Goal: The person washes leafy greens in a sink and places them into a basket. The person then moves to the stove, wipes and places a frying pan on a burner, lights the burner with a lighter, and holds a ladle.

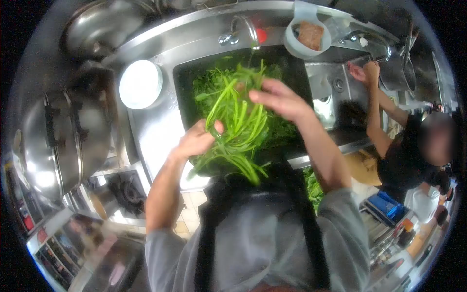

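Note:
A bunch of long-stemmed leafy greens (236, 119) is held up over the dark sink basin (182, 104), its stems curving down toward my apron. My left hand (198, 138) is closed around the lower left side of the bunch, thumb on top. At the upper right, my right hand (282, 100) has the leafy end between its thumb and fingers; the fingertips are partly hidden by stems. More loose greens (282, 129) fill the basin below. Behind the bunch a curved faucet (253, 31) reaches over the basin.
White stacked plates (141, 83) stand on the left of the steel counter. A pale handled container (306, 36) holding a brown block sits behind the basin. To the right, another person's hands (365, 72) are over a second sink (328, 92). Large metal woks (68, 141) are at the left.

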### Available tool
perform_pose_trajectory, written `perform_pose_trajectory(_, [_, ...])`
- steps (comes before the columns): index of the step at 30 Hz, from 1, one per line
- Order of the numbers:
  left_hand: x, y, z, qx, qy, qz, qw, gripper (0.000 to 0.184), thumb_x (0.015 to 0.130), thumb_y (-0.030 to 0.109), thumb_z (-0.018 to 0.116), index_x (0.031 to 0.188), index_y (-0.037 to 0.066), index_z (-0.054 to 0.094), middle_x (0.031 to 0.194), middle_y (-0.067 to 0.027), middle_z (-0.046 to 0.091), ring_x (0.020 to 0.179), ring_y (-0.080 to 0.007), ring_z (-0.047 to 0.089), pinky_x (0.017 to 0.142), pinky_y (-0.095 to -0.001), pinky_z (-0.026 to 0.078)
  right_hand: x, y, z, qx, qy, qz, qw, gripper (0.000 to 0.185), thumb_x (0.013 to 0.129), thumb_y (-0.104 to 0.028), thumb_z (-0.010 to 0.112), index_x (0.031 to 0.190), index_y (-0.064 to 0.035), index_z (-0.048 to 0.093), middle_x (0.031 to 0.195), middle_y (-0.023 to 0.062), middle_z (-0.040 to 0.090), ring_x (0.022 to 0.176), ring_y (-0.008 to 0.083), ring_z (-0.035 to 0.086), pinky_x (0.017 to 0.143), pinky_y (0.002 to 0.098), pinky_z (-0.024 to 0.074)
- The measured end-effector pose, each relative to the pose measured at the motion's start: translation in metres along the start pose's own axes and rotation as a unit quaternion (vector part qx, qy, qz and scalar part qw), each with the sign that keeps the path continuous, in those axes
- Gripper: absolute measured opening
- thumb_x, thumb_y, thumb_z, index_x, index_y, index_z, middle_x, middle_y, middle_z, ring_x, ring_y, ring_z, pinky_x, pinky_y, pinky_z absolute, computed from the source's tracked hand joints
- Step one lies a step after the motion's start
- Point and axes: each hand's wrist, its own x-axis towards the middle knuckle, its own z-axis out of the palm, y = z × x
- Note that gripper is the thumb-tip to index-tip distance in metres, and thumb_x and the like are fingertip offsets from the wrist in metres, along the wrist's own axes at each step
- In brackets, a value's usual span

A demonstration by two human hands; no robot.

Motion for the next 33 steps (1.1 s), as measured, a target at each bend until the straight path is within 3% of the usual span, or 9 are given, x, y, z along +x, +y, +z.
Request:
perform_pose_trajectory(5, [-0.004, 0.009, 0.001, -0.013, 0.018, 0.002, 1.000, 0.101, 0.081, 0.087, 0.036, 0.131, 0.001, 0.056, 0.119, -0.0199, 0.064, 0.112, -0.0320, 0.060, 0.097, -0.0416, 0.048, 0.013, -0.005, 0.014, -0.036, -0.092, 0.022, 0.995, 0.066, 0.090, -0.029, 0.072, 0.143, -0.0024, 0.045, 0.128, 0.0098, 0.060, 0.107, 0.0144, 0.059, 0.091, 0.0322, 0.0515])
perform_pose_trajectory(7, [-0.003, -0.011, -0.005, -0.013, -0.001, -0.007, 1.000, 0.099, 0.079, 0.085, 0.043, 0.130, 0.000, 0.056, 0.118, -0.0194, 0.065, 0.111, -0.0320, 0.061, 0.098, -0.0409, 0.048, 0.017, -0.005, 0.015, -0.133, 0.025, -0.085, 0.987, 0.062, 0.092, -0.032, 0.070, 0.139, 0.0027, 0.048, 0.107, 0.0089, 0.069, 0.093, 0.0116, 0.063, 0.081, 0.0269, 0.0524])
perform_pose_trajectory(9, [-0.001, -0.018, -0.010, -0.015, -0.020, -0.014, 1.000, 0.098, 0.078, 0.084, 0.051, 0.128, 0.000, 0.057, 0.117, -0.0189, 0.065, 0.109, -0.0321, 0.062, 0.099, -0.0402, 0.048, 0.014, -0.030, 0.015, -0.070, 0.123, 0.035, 0.989, 0.060, 0.092, -0.028, 0.070, 0.138, 0.0036, 0.048, 0.089, 0.0071, 0.068, 0.065, 0.0097, 0.060, 0.058, 0.0237, 0.0502])
perform_pose_trajectory(11, [0.000, -0.014, -0.013, 0.024, -0.091, 0.167, 0.981, 0.092, 0.073, 0.074, 0.069, 0.125, -0.001, 0.059, 0.113, -0.0170, 0.067, 0.104, -0.0298, 0.065, 0.096, -0.0391, 0.049, 0.021, -0.016, -0.004, 0.001, 0.155, -0.075, 0.985, 0.039, 0.096, -0.027, 0.064, 0.122, 0.0020, 0.060, 0.076, 0.0018, 0.061, 0.054, 0.0081, 0.051, 0.046, 0.0235, 0.0417])
perform_pose_trajectory(12, [0.002, -0.013, -0.010, -0.002, -0.087, 0.120, 0.989, 0.084, 0.065, 0.056, 0.086, 0.123, 0.000, 0.061, 0.110, -0.0153, 0.069, 0.102, -0.0273, 0.065, 0.094, -0.0379, 0.050, 0.020, -0.018, -0.012, 0.034, 0.175, -0.094, 0.979, 0.034, 0.096, -0.027, 0.064, 0.117, 0.0006, 0.061, 0.075, 0.0010, 0.060, 0.054, 0.0077, 0.051, 0.046, 0.0232, 0.0408])
perform_pose_trajectory(16, [0.002, -0.018, -0.006, -0.209, 0.012, 0.105, 0.972, 0.078, 0.061, 0.037, 0.094, 0.121, 0.001, 0.061, 0.108, -0.0105, 0.069, 0.100, -0.0231, 0.064, 0.093, -0.0346, 0.051, 0.008, -0.014, -0.019, 0.048, 0.181, -0.075, 0.979, 0.025, 0.098, -0.025, 0.060, 0.109, -0.0029, 0.062, 0.077, 0.0003, 0.059, 0.059, 0.0093, 0.054, 0.045, 0.0229, 0.0415])
perform_pose_trajectory(22, [0.001, -0.006, -0.009, -0.219, 0.058, 0.088, 0.970, 0.067, 0.069, 0.036, 0.090, 0.119, 0.000, 0.063, 0.103, -0.0084, 0.069, 0.093, -0.0198, 0.065, 0.084, -0.0318, 0.053, -0.017, 0.009, 0.004, 0.025, 0.051, 0.033, 0.998, 0.046, 0.096, -0.036, 0.061, 0.129, -0.0029, 0.055, 0.098, 0.0071, 0.064, 0.082, 0.0153, 0.063, 0.059, 0.0268, 0.0545])
perform_pose_trajectory(27, [0.006, -0.001, -0.008, -0.157, 0.037, 0.068, 0.985, 0.048, 0.078, 0.030, 0.084, 0.113, 0.001, 0.066, 0.099, -0.0058, 0.070, 0.088, -0.0169, 0.066, 0.077, -0.0297, 0.054, -0.011, 0.011, 0.025, -0.132, -0.005, 0.050, 0.990, 0.043, 0.094, -0.034, 0.066, 0.119, -0.0003, 0.059, 0.082, 0.0024, 0.066, 0.058, 0.0066, 0.058, 0.049, 0.0203, 0.0479])
perform_pose_trajectory(33, [-0.007, 0.008, -0.013, -0.098, 0.021, 0.015, 0.995, 0.031, 0.081, 0.020, 0.081, 0.106, 0.004, 0.071, 0.090, -0.0059, 0.073, 0.079, -0.0137, 0.066, 0.074, -0.0281, 0.053, -0.002, -0.007, -0.010, 0.008, 0.244, -0.089, 0.966, 0.029, 0.097, -0.029, 0.062, 0.107, -0.0018, 0.062, 0.067, 0.0009, 0.056, 0.048, 0.0085, 0.048, 0.041, 0.0237, 0.0365])
